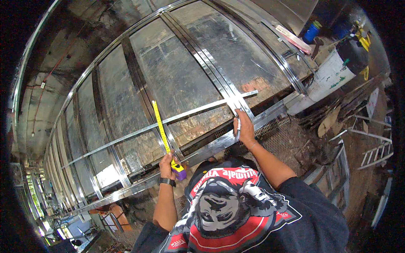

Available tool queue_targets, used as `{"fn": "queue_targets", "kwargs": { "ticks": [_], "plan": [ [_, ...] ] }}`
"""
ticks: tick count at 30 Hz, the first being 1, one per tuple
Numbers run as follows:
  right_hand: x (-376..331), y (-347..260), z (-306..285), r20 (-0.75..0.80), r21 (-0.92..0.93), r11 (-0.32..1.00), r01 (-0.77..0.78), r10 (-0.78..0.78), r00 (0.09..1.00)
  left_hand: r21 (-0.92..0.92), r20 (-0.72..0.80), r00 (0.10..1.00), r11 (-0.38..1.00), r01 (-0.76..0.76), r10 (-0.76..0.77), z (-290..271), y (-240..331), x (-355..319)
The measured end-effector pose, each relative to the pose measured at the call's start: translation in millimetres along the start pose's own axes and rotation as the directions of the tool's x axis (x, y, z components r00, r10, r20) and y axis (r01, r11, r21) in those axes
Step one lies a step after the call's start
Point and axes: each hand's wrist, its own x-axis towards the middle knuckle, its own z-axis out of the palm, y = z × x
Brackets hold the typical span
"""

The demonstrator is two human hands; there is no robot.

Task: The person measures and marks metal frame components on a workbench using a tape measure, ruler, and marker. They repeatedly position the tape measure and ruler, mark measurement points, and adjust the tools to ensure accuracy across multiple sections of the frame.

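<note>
My left hand (166,166), with a dark watch on its wrist, grips a tape measure (180,172) with a purple and yellow case. Its yellow blade reaches away from me, across a long thin metal strip (139,134) and along a dark metal bar (145,90) of the frame. My right hand (246,128) is closed around a slender, pale, pen-like stick (238,126), whose exact kind is unclear. That hand is at the near end of a shiny metal bar (215,76), close to where the strip crosses it.
A large metal frame with several crossbars lies over a worn dark tabletop (177,59). Its shiny near rail (211,145) runs in front of me. At the right stand a white drum (331,69) and a blue container (311,33). Metal frames (371,145) and scrap lie beyond my right arm.
</note>
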Motion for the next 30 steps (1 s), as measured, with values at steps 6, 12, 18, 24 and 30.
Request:
{"fn": "queue_targets", "kwargs": {
  "ticks": [6,12,18,24,30],
  "plan": [
    [-1.0,-2.7,2.8,-0.004,-0.053,0.996,-0.067,0.067,0.998,0.118,0.084,0.992,0.990,0.080,-0.090,3.1,17.8,-2.7],
    [-2.5,-8.0,5.5,-0.066,-0.048,0.992,-0.119,0.116,0.991,0.570,0.177,0.983,0.819,-0.063,-0.048,-7.0,58.6,31.6],
    [30.3,-18.7,-3.3,-0.152,-0.093,0.995,-0.034,0.020,0.988,0.797,0.506,0.862,0.367,-0.480,0.030,48.2,138.8,83.2],
    [104.3,-22.2,-1.9,-0.014,0.009,0.996,0.092,-0.092,0.996,0.837,0.484,0.867,0.350,-0.421,-0.114,72.7,157.3,151.2],
    [133.3,-4.8,20.9,0.323,0.142,0.987,0.077,-0.120,0.939,0.885,0.437,0.871,0.281,-0.371,-0.224,73.1,156.6,172.0]
  ]
}}
